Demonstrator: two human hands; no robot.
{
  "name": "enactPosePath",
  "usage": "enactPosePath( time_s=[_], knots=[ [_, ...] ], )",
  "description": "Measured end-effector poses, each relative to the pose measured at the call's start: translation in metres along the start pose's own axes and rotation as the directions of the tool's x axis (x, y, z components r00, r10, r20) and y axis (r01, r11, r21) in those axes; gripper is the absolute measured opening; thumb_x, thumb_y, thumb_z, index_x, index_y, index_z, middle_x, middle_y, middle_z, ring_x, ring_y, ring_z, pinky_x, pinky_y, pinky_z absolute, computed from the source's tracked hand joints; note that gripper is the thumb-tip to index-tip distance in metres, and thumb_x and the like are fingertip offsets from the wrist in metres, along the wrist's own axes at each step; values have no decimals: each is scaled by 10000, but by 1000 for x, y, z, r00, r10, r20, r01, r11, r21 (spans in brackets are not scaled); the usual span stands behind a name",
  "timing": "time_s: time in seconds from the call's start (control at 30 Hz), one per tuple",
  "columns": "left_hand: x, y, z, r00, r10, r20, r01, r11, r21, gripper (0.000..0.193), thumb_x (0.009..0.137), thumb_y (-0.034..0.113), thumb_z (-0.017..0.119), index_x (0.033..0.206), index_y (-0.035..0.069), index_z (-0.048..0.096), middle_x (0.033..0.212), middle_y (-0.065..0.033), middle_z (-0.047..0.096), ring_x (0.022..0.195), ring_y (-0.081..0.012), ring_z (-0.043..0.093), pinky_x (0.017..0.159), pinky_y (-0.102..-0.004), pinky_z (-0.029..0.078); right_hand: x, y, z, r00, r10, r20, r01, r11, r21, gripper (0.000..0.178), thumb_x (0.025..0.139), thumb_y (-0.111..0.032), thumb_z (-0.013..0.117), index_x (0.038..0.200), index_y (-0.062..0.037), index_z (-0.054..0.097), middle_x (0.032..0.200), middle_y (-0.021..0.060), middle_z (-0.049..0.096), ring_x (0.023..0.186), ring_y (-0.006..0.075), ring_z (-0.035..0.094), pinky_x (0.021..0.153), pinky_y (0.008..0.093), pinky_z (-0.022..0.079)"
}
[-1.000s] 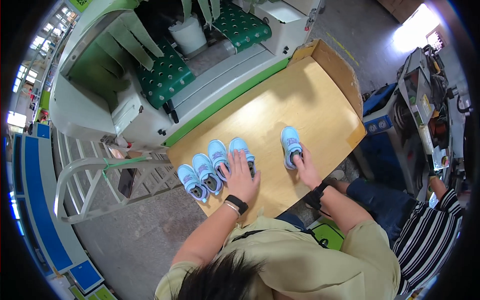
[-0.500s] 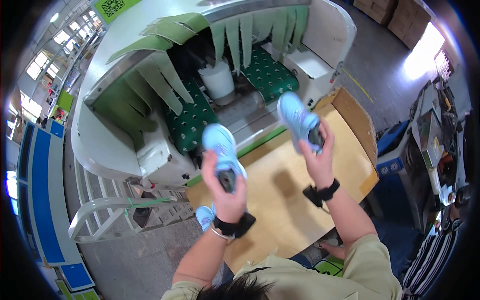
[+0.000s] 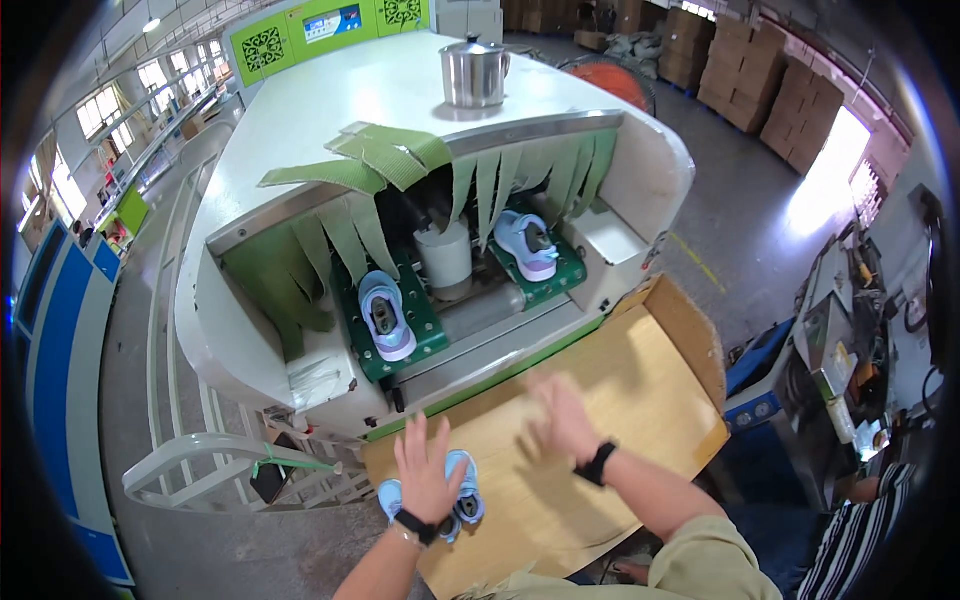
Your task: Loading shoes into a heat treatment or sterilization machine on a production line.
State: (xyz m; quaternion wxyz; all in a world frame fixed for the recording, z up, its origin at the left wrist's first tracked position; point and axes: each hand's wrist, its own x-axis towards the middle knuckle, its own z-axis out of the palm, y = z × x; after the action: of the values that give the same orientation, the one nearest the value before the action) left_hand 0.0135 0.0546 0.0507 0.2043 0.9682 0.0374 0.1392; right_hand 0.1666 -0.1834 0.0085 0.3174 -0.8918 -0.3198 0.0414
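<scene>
Two light blue sneakers rest apart from my hands on perforated green plates inside a white machine. One sneaker (image 3: 387,325) is on the left plate (image 3: 428,335), the other sneaker (image 3: 525,248) on the right plate (image 3: 567,275). Both have a dark insert in the opening and a lilac heel toward me. My left hand (image 3: 428,478), fingers spread and holding nothing, hovers by more blue shoes (image 3: 462,472) on a tan board (image 3: 610,400); it partly covers them. Over the board, my right hand (image 3: 565,418) is smeared by motion, so its fingers cannot be made out.
Green fabric strips (image 3: 345,240) hang over the machine opening around a white cylinder (image 3: 445,258). A metal pot (image 3: 474,75) stands on the machine top (image 3: 330,85). At left is a white rail (image 3: 180,450); a cardboard wall (image 3: 685,320) edges the board's right side.
The two sneakers have left my hands and now sit on the green plates. Both hands have drawn back toward me over the board. The view has tilted up, showing the pot.
</scene>
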Motion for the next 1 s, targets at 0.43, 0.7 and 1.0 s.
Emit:
enactPosePath(
  time_s=[0.43,0.7,1.0],
  knots=[
    [-85,-23,75,997,38,-66,-44,994,-96,407,832,297,689,1159,58,649,1130,-125,659,1078,-311,588,959,-453,418,-219,-27,66,764,273,585,-43,926,-376,1179,695,-505,829,1587,-236,108,1644,199,52,1494,480,46,1115,730,148],
    [-87,-22,75,1000,-15,-4,14,995,-95,422,876,345,641,1205,82,628,1170,-131,652,1114,-320,578,980,-460,401,-223,-23,70,775,276,568,-48,923,-383,1230,642,-474,864,1589,-261,108,1654,169,34,1504,454,39,1119,723,150],
    [-89,-22,72,999,-37,36,40,997,-71,433,888,366,620,1220,87,616,1164,-128,652,1118,-319,574,986,-458,393,-224,-26,67,771,279,573,-32,915,-403,1244,644,-506,857,1588,-265,84,1655,162,11,1504,456,11,1133,701,156]
  ],
)
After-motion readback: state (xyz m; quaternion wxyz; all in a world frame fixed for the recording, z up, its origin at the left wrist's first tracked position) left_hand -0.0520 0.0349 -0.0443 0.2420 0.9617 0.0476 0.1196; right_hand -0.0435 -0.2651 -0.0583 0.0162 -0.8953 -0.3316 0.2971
